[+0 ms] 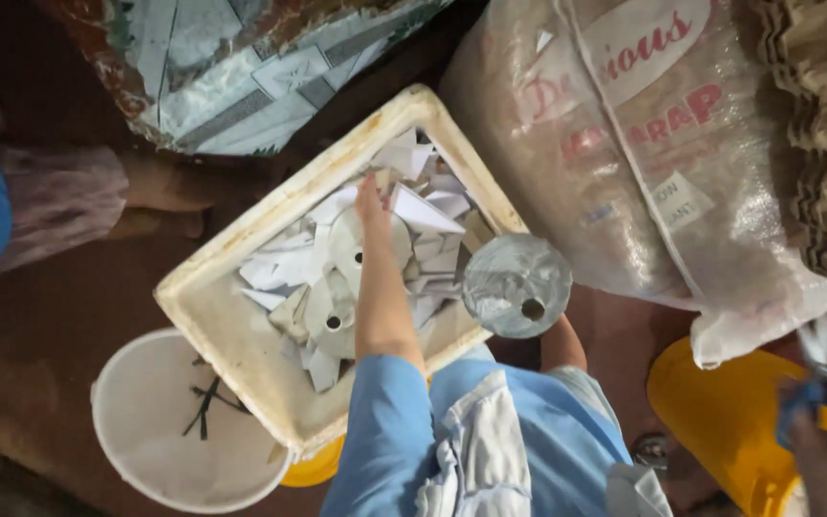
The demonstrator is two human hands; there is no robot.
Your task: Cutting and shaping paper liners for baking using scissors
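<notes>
the cream-coloured square foam box (241, 330) sits tilted on the reddish floor, filled with white paper offcuts (433, 215) and several white round paper discs with a small hole (337, 321). just beside its near-left corner stands a white round plastic bucket (160, 421), and a yellow plastic tub (720, 412) stands to the right under a large clear plastic sack (643, 153).

the person's left hand (370, 201) reaches deep into the box, fingers stretched flat and slack over the scraps, resting against one white disc (368, 244); it grips nothing that can be seen. the right hand is hidden behind a grey round paper disc with a punched hole (517, 285), which is held up just outside the box's right rim; the fingers must be closed on its underside, though their grip cannot be made out.

these discs look very light, thin and floppy, easy to crease or tear. a gentle pinch at the edge, or a finger through the hole, seems the safest hold.
</notes>
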